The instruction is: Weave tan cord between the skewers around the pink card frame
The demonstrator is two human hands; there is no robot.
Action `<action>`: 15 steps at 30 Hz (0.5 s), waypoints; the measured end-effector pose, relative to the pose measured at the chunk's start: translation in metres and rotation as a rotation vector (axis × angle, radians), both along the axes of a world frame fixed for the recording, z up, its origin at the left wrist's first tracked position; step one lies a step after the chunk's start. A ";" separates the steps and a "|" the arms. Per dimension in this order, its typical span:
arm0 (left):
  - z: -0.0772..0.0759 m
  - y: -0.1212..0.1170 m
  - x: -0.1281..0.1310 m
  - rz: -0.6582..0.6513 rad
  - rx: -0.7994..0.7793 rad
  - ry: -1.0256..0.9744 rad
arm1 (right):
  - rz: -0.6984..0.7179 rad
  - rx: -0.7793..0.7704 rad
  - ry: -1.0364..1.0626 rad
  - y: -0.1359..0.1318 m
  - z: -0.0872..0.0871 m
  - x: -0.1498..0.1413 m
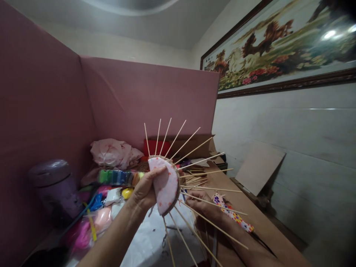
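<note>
My left hand (148, 187) grips a half-round piece (167, 185) covered in pale pink cloth with small orange-red spots, thumb on its face and fingers behind. Brown cord edges its curved rim. Thin wooden sticks (185, 141) fan out from that rim, up, right and down. My right hand (200, 203) is behind the sticks on the right, close to the rim, fingers curled together. What those fingers hold, if anything, is hidden. Beyond my right wrist lies a flower-patterned tool (233, 213) with a black cord.
Bags of coloured clay (102, 218) and a row of colour packs (115, 178) lie at left, beside a purple flask (55, 189). Bundled pink cloth (115, 152) sits at the back. Pink panels (150, 96) enclose the left and back. Cardboard (257, 167) leans against the right wall.
</note>
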State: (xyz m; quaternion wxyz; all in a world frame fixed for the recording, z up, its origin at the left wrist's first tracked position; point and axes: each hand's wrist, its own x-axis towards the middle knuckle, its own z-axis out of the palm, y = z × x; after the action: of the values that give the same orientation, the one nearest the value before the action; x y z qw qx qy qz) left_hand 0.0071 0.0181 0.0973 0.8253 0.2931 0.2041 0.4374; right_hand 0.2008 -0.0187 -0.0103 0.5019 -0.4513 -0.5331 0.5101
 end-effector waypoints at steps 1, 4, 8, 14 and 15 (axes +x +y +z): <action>0.000 0.000 0.000 -0.011 0.009 -0.011 | -0.046 0.002 0.008 0.000 -0.002 0.001; -0.002 0.001 0.000 0.002 0.006 -0.016 | -0.064 -0.025 0.016 0.001 -0.003 0.001; -0.005 0.007 -0.003 0.032 0.019 0.008 | 0.015 -0.026 0.049 0.004 0.002 -0.001; -0.002 0.012 -0.010 0.061 0.045 0.024 | 0.030 0.002 0.214 0.007 0.007 0.007; -0.001 0.013 -0.012 0.071 0.046 0.023 | 0.036 0.001 0.263 0.007 0.008 0.010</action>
State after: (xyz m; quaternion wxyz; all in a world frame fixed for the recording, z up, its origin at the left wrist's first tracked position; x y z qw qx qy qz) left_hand -0.0047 0.0306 0.0958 0.7998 0.3098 0.2136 0.4676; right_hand 0.2106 -0.0116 -0.0020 0.5586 -0.3706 -0.4708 0.5735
